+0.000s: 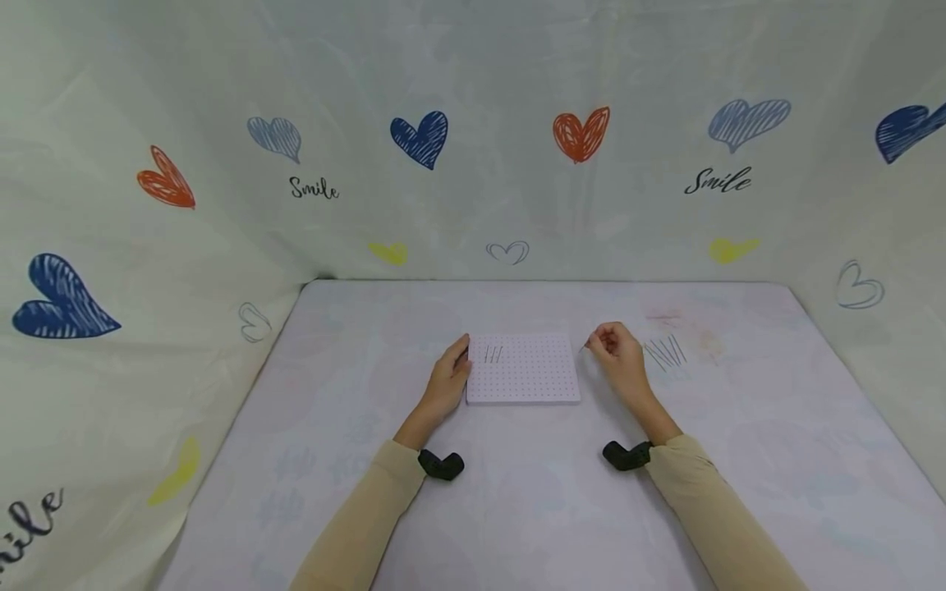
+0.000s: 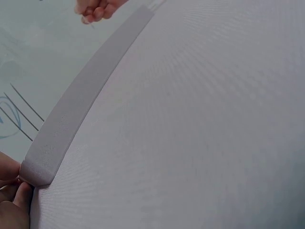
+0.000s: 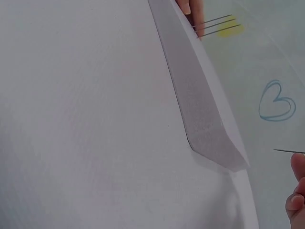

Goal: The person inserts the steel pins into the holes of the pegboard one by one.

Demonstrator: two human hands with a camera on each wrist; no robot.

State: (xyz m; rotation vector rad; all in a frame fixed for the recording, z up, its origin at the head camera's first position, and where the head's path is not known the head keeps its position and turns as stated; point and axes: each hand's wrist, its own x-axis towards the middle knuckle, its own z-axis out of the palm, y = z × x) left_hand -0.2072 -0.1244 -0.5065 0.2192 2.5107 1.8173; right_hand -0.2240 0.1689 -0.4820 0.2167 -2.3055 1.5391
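Observation:
A white pegboard [image 1: 525, 379] with rows of small holes lies on the table. My left hand [image 1: 446, 379] holds it by its left edge; in the left wrist view the fingers [image 2: 16, 202] are at the board's corner. Three thin dark needles [image 1: 493, 355] stand upright in the board's upper left part. Just right of the board, my right hand [image 1: 617, 356] pinches another needle [image 3: 283, 151] between thumb and fingertips. Its thin tip sticks out toward the board in the right wrist view. Several loose needles [image 1: 667, 353] lie on the table beyond the right hand.
The white table [image 1: 517, 501] spreads around the board. A pale curtain [image 1: 488, 74] printed with hearts and lettering hangs behind it and at both sides. Each wrist wears a black camera mount, the left one [image 1: 442, 466] and the right one [image 1: 625, 455].

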